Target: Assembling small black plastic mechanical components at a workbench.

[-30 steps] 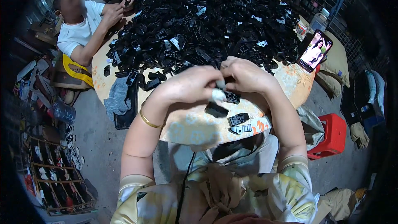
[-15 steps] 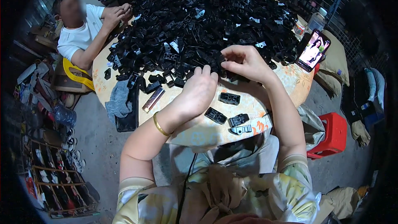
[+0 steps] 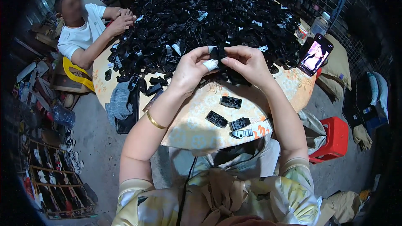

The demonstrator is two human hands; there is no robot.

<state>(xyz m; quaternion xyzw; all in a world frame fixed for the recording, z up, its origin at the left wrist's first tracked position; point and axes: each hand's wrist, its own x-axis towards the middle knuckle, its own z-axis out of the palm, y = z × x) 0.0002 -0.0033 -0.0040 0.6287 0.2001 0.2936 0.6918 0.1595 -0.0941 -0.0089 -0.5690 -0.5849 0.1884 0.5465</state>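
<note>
While the near part of a round-edged counter (image 3: 194, 121) with a faded floral pattern is left mostly bare, its far part is buried under a heap of black parts (image 3: 217, 16). At the far left a co-worker (image 3: 86, 37) in white is seated; at the right a lit phone (image 3: 316, 56) is propped near a clear bottle (image 3: 319, 26), and a red stool (image 3: 335, 138) is set on the grey floor (image 3: 100, 142). Over the left edge a soft, crumpled grey cloth (image 3: 119, 100) is draped. The heap is made up of hard, glossy, boxy pieces, with silvery ones mixed in. Nearer, three black blocks (image 3: 231, 102) with hollowed tops are laid out, a silvery piece (image 3: 241, 134) just beside the nearest. Above the heap's near edge, a small dark piece (image 3: 217, 54) is grasped between the thumb and fingers of the left hand (image 3: 190, 71), the thumb wrapped in white, and is pinched by the right hand (image 3: 251, 67) too. Its outline is partly covered by fingers; whether it is one part or two cannot be told.
</note>
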